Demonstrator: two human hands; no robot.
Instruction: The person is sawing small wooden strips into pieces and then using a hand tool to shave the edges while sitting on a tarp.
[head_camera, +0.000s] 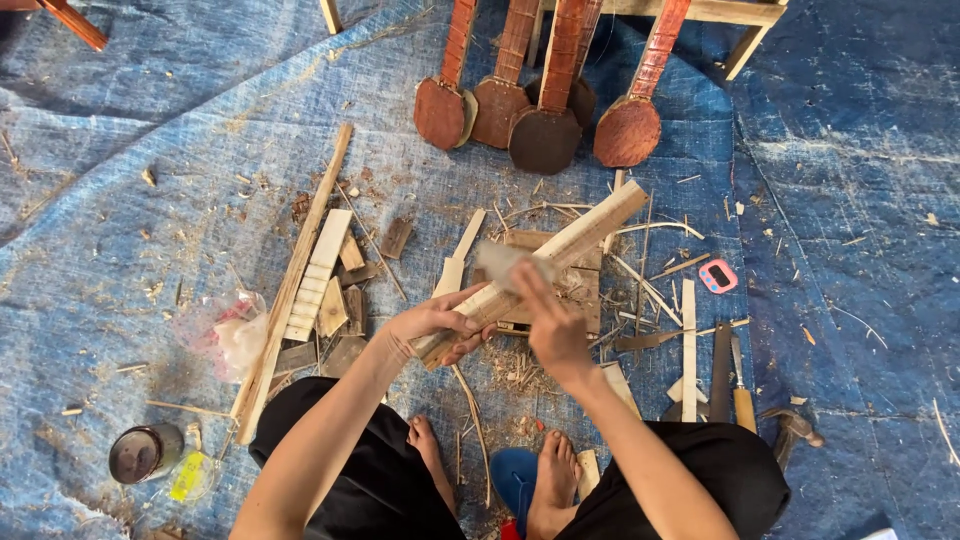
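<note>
Blue tarpaulin (150, 250), creased and dusted with shavings, is spread over the floor beneath a seated person whose bare feet are seen at the bottom edge. A pale wooden stick (545, 262) is gripped at its lower end by the left hand (437, 322), fingers wrapped around it, so that it is tilted up to the right. A blurred piece of sandpaper (503, 262) is pinched in the right hand (553, 325) and pressed against the stick's middle. Offcuts and splinters are scattered under the hands. To the left, a long slat (300, 265) and a notched pale strip (318, 275) are laid side by side. To the right, a knife with a wooden handle (741, 392) is placed near a small pink gadget (717, 276). Four reddish-brown round-ended wooden pieces (545, 135) are propped at the top.
</note>
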